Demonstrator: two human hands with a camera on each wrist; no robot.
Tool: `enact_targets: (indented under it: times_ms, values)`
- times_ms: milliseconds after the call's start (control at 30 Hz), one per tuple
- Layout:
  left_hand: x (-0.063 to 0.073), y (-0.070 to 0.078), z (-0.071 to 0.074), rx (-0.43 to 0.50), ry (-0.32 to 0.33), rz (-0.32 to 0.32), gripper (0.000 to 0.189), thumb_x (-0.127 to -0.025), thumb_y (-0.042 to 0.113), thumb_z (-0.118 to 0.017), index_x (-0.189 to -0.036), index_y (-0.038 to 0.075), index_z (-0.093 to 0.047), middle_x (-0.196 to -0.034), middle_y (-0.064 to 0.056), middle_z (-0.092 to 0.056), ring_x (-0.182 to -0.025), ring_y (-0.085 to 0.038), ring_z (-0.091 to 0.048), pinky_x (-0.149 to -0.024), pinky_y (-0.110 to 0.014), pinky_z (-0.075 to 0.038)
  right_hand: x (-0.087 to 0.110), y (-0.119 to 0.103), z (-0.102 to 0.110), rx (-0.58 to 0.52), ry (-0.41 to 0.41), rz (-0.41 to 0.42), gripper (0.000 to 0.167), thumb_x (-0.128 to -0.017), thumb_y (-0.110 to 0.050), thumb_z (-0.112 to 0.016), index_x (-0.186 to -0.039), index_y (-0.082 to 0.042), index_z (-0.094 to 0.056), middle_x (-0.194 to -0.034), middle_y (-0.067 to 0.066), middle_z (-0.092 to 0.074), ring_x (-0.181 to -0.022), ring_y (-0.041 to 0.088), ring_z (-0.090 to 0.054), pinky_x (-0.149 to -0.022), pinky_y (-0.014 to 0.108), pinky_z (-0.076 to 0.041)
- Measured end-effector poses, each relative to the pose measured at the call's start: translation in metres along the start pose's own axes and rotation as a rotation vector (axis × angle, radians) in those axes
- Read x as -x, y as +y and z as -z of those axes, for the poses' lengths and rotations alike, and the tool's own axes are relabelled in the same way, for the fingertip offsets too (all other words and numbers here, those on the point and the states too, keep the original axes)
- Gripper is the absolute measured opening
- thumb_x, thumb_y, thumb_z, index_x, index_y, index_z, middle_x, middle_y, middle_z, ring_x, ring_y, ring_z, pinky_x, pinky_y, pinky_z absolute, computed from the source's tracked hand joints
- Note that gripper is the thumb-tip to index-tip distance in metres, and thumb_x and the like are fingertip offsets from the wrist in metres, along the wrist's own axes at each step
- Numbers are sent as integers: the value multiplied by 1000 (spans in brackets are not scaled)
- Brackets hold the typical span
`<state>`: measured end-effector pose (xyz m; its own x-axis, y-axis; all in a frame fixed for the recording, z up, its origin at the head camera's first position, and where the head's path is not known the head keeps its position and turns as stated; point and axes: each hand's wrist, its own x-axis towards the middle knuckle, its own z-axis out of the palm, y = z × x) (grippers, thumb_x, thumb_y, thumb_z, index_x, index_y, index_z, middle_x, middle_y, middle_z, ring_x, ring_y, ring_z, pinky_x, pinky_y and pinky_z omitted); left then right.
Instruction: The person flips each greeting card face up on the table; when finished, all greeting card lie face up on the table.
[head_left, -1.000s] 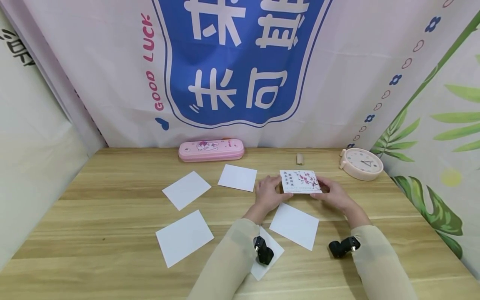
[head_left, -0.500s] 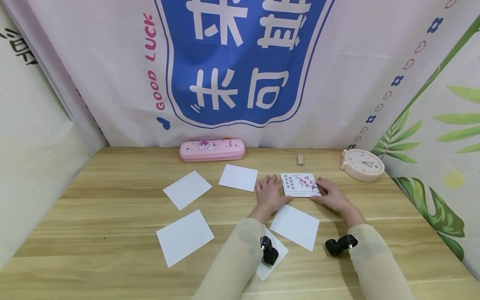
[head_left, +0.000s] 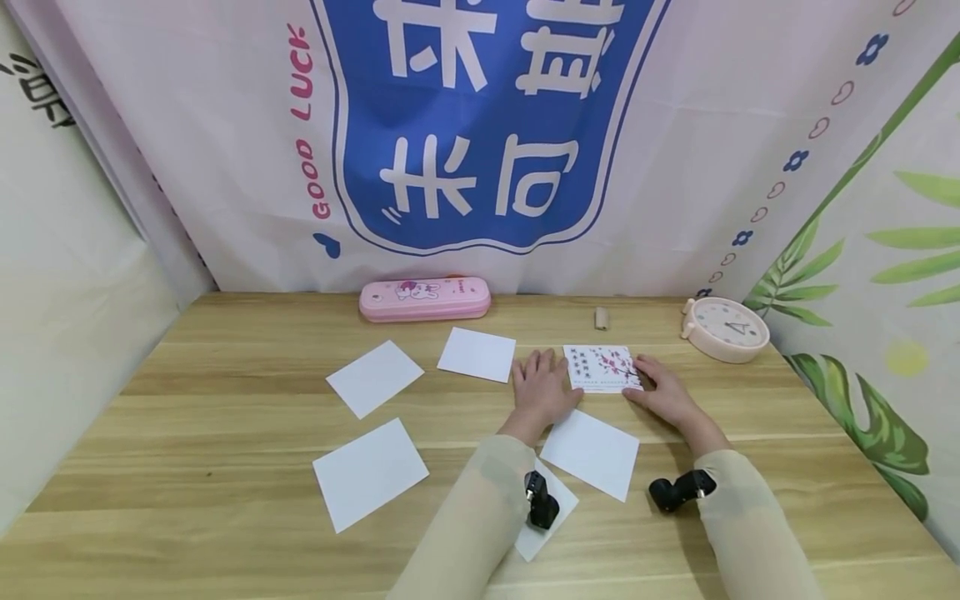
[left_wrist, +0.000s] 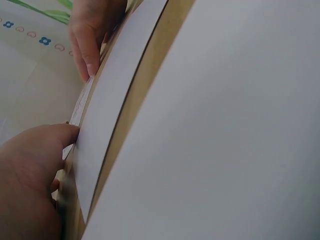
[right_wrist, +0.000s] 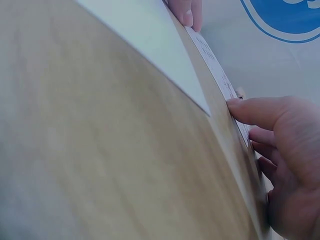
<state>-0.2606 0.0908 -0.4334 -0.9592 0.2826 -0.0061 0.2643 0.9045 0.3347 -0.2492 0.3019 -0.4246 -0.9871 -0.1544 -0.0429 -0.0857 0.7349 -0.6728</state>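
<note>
A white postcard point(head_left: 603, 368) with pink blossoms and dark characters lies flat on the wooden table point(head_left: 225, 533), right of the middle in the head view. At its left side my left hand point(head_left: 542, 390) rests on the tabletop, fingers spread, thumb tip at the near left corner. My right hand point(head_left: 663, 393) is at the right end, its thumb at the near right corner and its relaxed fingers beside the edge. In the right wrist view the right thumb point(right_wrist: 245, 109) touches the card's near edge. Just in front of the hands lies a blank white card point(head_left: 590, 456).
Three more blank cards lie to the left: an upper one point(head_left: 477, 354), a tilted one point(head_left: 375, 378) and a lower one point(head_left: 371, 475). Another blank card point(head_left: 547, 512) is partly under the left forearm. Along the back are a pink pencil case point(head_left: 424, 300), a small beige block point(head_left: 601, 318) and a clock point(head_left: 726, 330).
The postcard, earlier held tilted between both hands, has come down flat on the table. My left fingers have straightened and spread beside it; my right hand has loosened at its edge.
</note>
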Motion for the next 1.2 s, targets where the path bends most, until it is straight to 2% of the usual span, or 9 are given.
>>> enact_targets:
  times_ms: [233, 333, 533, 633, 767, 867, 1067, 1200]
  values:
    - [1, 0, 1, -14, -20, -6, 61, -82, 54, -40, -135, 24, -30, -141, -3, -16, -128, -24, -7, -98, -50, 3, 0, 0, 0, 13, 7, -9, 66, -81, -22, -59, -130, 9, -26, -136, 27, -16, -122, 43, -11, -96, 53, -9]
    - [2, 0, 3, -12, -26, -13, 60, -83, 54, -39, -135, 24, -30, -141, -3, -16, -128, -24, -7, -98, -50, 3, 0, -1, 0, -22, 19, -28, 64, -82, -23, -58, -130, 7, -27, -135, 26, -19, -123, 42, -12, -97, 52, -10]
    - [4, -3, 5, 92, -2, -35, 55, -86, 49, -39, -134, 22, -33, -140, -4, -20, -128, -25, -10, -98, -49, 3, 1, -4, 4, -206, 56, -90, 58, -86, -21, -51, -131, 7, -26, -134, 25, -25, -123, 37, -16, -98, 48, -11]
    - [4, -5, 6, 149, 14, -53, 53, -87, 47, -38, -133, 21, -34, -139, -6, -23, -127, -25, -12, -98, -49, 2, 3, -6, 8, -261, 67, -100, 56, -87, -19, -48, -131, 7, -25, -134, 25, -24, -123, 36, -17, -99, 47, -11]
    - [6, -8, 9, 224, 31, -64, 52, -88, 45, -38, -133, 19, -34, -137, -7, -29, -126, -26, -17, -99, -48, -2, 7, -10, 14, -334, 57, -144, 58, -88, -22, -47, -135, 1, -21, -138, 21, -17, -125, 35, -12, -98, 49, -8]
    - [8, -8, 15, 253, 50, -64, 53, -88, 45, -39, -133, 18, -34, -135, -7, -32, -125, -26, -21, -99, -48, -8, 10, -14, 17, -373, 50, -156, 62, -87, -26, -48, -137, -3, -19, -140, 18, -11, -126, 35, -7, -98, 52, -5]
    - [15, -3, 34, 245, 110, -95, 54, -86, 45, -44, -131, 17, -37, -133, -8, -35, -122, -25, -28, -97, -45, -20, 13, -24, 23, -328, 72, -98, 72, -84, -41, -50, -137, -4, -18, -141, 17, -11, -126, 36, -7, -96, 55, -6]
    - [23, -1, 52, 342, 127, -116, 55, -84, 42, -49, -130, 15, -38, -132, -7, -36, -121, -23, -29, -98, -41, -20, 12, -37, 25, -343, 97, -57, 69, -85, -37, -49, -137, -4, -18, -140, 17, -13, -126, 35, -8, -96, 55, -7]
